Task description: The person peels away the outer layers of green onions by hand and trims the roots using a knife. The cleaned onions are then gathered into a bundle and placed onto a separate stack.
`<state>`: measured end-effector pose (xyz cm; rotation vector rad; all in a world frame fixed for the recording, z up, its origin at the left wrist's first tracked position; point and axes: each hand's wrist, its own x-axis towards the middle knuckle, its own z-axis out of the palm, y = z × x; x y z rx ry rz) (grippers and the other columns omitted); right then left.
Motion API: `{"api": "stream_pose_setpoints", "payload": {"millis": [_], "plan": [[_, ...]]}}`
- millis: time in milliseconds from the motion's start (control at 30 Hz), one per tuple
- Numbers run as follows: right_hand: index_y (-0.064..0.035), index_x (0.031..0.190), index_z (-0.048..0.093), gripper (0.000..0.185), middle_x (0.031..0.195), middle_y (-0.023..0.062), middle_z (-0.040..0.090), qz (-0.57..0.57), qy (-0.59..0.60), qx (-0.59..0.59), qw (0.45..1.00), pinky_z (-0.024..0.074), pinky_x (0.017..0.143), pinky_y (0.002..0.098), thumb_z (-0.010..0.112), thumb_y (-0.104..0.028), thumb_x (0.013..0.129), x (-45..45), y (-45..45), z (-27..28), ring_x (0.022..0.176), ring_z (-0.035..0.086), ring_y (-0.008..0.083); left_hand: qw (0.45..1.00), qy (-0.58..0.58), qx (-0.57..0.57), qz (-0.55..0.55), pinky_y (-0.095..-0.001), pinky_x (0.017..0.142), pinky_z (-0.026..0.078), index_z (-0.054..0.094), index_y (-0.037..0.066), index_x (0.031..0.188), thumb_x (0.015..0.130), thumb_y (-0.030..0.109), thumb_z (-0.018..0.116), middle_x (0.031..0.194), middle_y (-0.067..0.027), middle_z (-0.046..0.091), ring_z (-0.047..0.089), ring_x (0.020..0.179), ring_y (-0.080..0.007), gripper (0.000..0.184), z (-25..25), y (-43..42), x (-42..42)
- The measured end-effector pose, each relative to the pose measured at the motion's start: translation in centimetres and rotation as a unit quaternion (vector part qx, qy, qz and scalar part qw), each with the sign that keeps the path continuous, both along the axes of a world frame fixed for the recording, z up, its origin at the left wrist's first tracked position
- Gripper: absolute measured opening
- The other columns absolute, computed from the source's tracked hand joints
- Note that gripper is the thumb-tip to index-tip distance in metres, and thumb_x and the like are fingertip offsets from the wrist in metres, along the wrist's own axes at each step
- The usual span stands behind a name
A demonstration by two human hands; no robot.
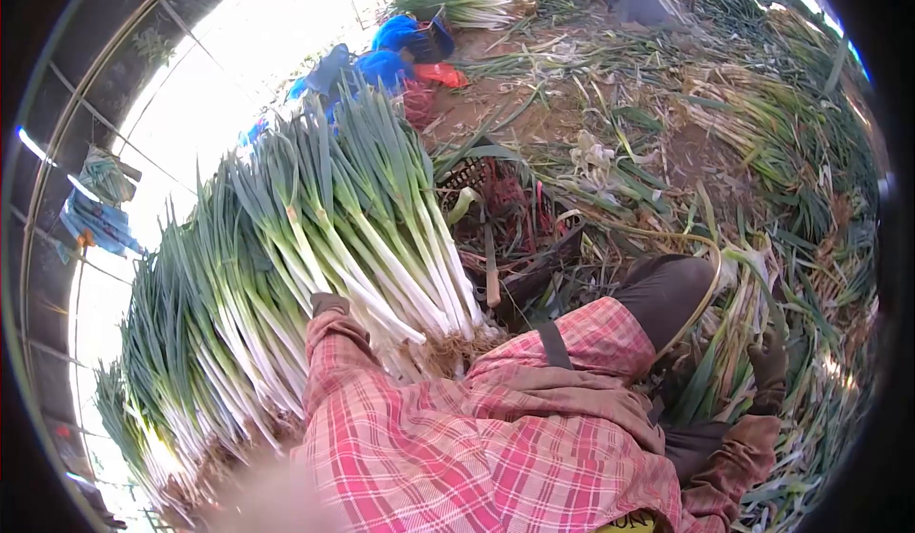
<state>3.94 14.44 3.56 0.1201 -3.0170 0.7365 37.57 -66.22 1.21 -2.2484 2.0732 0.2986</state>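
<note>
A large stack of leeks (381, 233) leans on my left, green leaves up and white stems and roots toward me. My left hand (330, 303), in a dark glove, rests against the white stems of the stack; its fingers are mostly hidden. On the far right my right hand (766, 359), also in a dark glove, reaches down to a heap of untrimmed leeks (734, 295) with dry, yellowed leaves. Its fingers partly show, somewhat apart among the leaves, and I see nothing held in them.
A dark crate (467, 173) with red netting (515, 199) stands ahead of my knees, a wooden handle (491, 280) beside it. Blue bags (386, 68) and a red bag (440, 75) lie beyond the stack. Leaf scraps and more leeks (772, 123) cover the ground.
</note>
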Motion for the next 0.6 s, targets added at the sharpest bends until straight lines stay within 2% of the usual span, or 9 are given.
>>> {"api": "stream_pose_setpoints", "payload": {"millis": [33, 133, 233, 300, 367, 400, 433, 500, 600], "plan": [[-0.0012, 0.111, 0.059, 0.043, 0.101, 0.0186, 0.066, 0.029, 0.030, 0.013, 0.999, 0.0500, 0.080, 0.0385, 0.069, -0.022, 0.075, -0.6, 1.9, -2.0, 0.093, 0.064, 0.0324, 1.000, 0.004, -0.008, 0.010, -0.0447, 0.095, 0.045, 0.059, 0.000, 0.116, 0.080, 0.033, 0.060, 0.119, -0.0257, 0.059, 0.057, 0.113, -0.0381, 0.049, 0.0, 0.6, -0.4], [-0.0014, 0.113, 0.059, 0.042, 0.101, 0.0184, 0.066, -0.040, -0.075, 0.014, 0.996, 0.0494, 0.081, 0.0375, 0.069, -0.019, 0.076, 0.9, -0.2, 1.4, 0.094, 0.064, 0.0312, 0.999, 0.007, -0.038, 0.023, -0.0446, 0.094, 0.046, 0.059, 0.001, 0.116, 0.079, 0.035, 0.062, 0.119, -0.0253, 0.059, 0.057, 0.113, -0.0378, 0.050, 0.3, 2.0, -1.8], [-0.0004, 0.111, 0.060, 0.041, 0.101, 0.0181, 0.066, -0.058, -0.102, 0.034, 0.992, 0.0481, 0.084, 0.0379, 0.069, -0.019, 0.076, 1.3, -0.1, 1.7, 0.095, 0.063, 0.0303, 0.996, 0.011, -0.085, 0.007, -0.0445, 0.094, 0.046, 0.060, 0.002, 0.116, 0.078, 0.036, 0.065, 0.119, -0.0250, 0.059, 0.057, 0.113, -0.0376, 0.051, 2.0, 1.9, -3.0], [0.0002, 0.109, 0.060, 0.039, 0.102, 0.0182, 0.066, -0.046, -0.068, 0.025, 0.996, 0.0473, 0.085, 0.0382, 0.069, -0.019, 0.076, 0.8, 1.8, -0.7, 0.097, 0.062, 0.0300, 0.990, 0.012, -0.135, -0.027, -0.0444, 0.094, 0.046, 0.060, 0.003, 0.116, 0.078, 0.037, 0.067, 0.118, -0.0248, 0.059, 0.057, 0.113, -0.0374, 0.052, 4.1, 0.8, -4.0], [0.0007, 0.108, 0.061, 0.038, 0.102, 0.0179, 0.065, -0.042, -0.053, 0.019, 0.998, 0.0465, 0.087, 0.0382, 0.069, -0.019, 0.077, 0.3, 4.0, -2.7, 0.098, 0.061, 0.0295, 0.974, 0.018, -0.200, -0.106, -0.0448, 0.087, 0.050, 0.060, 0.002, 0.113, 0.076, 0.036, 0.068, 0.110, -0.0236, 0.063, 0.060, 0.104, -0.0399, 0.050, 5.6, -1.9, -4.6], [0.0008, 0.107, 0.061, 0.037, 0.102, 0.0177, 0.065, -0.046, -0.053, 0.015, 0.997, 0.0462, 0.087, 0.0380, 0.069, -0.019, 0.077, 0.2, 4.6, -3.2, 0.098, 0.061, 0.0291, 0.961, 0.053, -0.241, -0.127, -0.0449, 0.085, 0.050, 0.060, 0.002, 0.110, 0.076, 0.036, 0.068, 0.108, -0.0244, 0.063, 0.061, 0.102, -0.0403, 0.048, 5.8, -3.7, -4.7], [0.0009, 0.107, 0.061, 0.036, 0.102, 0.0175, 0.065, -0.050, -0.053, 0.010, 0.997, 0.0459, 0.087, 0.0379, 0.068, -0.019, 0.077, 0.2, 5.1, -3.5, 0.099, 0.061, 0.0288, 0.943, 0.086, -0.283, -0.150, -0.0459, 0.086, 0.049, 0.061, 0.003, 0.109, 0.080, 0.031, 0.062, 0.108, -0.0246, 0.062, 0.060, 0.100, -0.0413, 0.040, 4.0, -7.9, -4.4], [0.0010, 0.104, 0.062, 0.034, 0.099, 0.0158, 0.066, -0.074, -0.058, 0.018, 0.995, 0.0467, 0.084, 0.0371, 0.068, -0.020, 0.077, 0.5, 6.4, -3.9, 0.094, 0.062, 0.0269, 0.946, 0.160, -0.252, -0.129, -0.0474, 0.083, 0.049, 0.061, 0.002, 0.107, 0.081, 0.029, 0.061, 0.100, -0.0251, 0.064, 0.062, 0.095, -0.0413, 0.037, 5.9, -10.3, -5.4], [0.0016, 0.099, 0.060, 0.031, 0.092, 0.0134, 0.065, -0.080, -0.098, 0.003, 0.992, 0.0475, 0.077, 0.0362, 0.067, -0.021, 0.079, 1.5, 7.2, -2.2, 0.086, 0.061, 0.0232, 0.945, 0.154, -0.283, -0.057, -0.0475, 0.081, 0.050, 0.062, 0.000, 0.104, 0.081, 0.026, 0.060, 0.095, -0.0255, 0.065, 0.063, 0.093, -0.0409, 0.034, 6.9, -14.2, -7.1]]}}
